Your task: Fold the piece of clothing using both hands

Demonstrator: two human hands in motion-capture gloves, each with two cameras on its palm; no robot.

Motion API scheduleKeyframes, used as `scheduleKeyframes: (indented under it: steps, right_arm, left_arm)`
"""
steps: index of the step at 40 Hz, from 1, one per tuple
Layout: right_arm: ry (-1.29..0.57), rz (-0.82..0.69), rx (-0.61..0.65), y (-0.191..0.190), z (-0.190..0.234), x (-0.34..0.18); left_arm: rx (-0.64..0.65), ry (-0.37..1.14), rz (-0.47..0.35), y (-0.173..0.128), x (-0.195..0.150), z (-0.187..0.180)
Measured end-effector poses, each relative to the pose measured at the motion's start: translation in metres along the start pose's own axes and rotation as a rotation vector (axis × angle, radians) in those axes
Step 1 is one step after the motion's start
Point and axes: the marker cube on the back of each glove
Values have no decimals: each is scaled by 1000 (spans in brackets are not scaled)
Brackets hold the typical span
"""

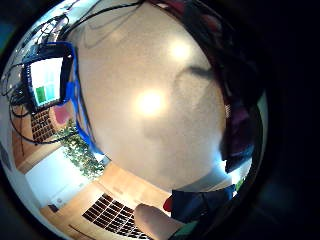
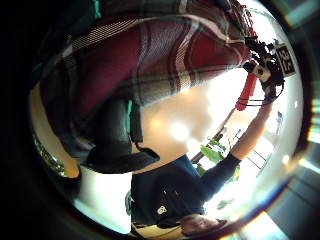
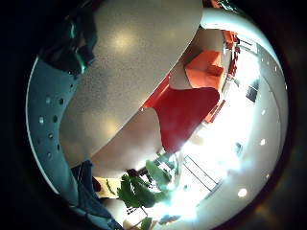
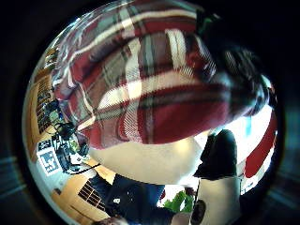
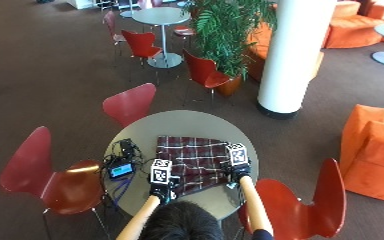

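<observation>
I had the plaid garment (image 5: 195,162) lying on the table (image 5: 139,130), each hand, left hand (image 5: 160,189) and right hand (image 5: 237,174), gripping its near edge; uneven lifting could skew the fold.

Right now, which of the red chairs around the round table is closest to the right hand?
The red chair at the table's near right, beside the right hand; the other red chairs stand at the left and far sides.
</observation>
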Motion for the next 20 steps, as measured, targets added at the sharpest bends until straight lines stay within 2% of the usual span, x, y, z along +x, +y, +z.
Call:
scheduleKeyframes:
  steps: [3, 8, 13, 16, 20]
  right_arm:
    - [-16, -22, 0, 10, 3, -2]
    - [28, -6, -10, 29, 11, -5]
    - [125, -10, 127, 41, 10, -11]
    - [228, 16, 144, 53, 9, -7]
    - [209, -80, 121, 77, 9, -21]
  left_arm:
    - [38, -49, -38, 4, -1, 1]
    - [137, -129, 6, 8, 3, 4]
    - [219, -175, 95, -27, 2, 36]
    - [170, -208, 137, -30, -1, 48]
    - [9, -206, 175, -1, -7, 48]
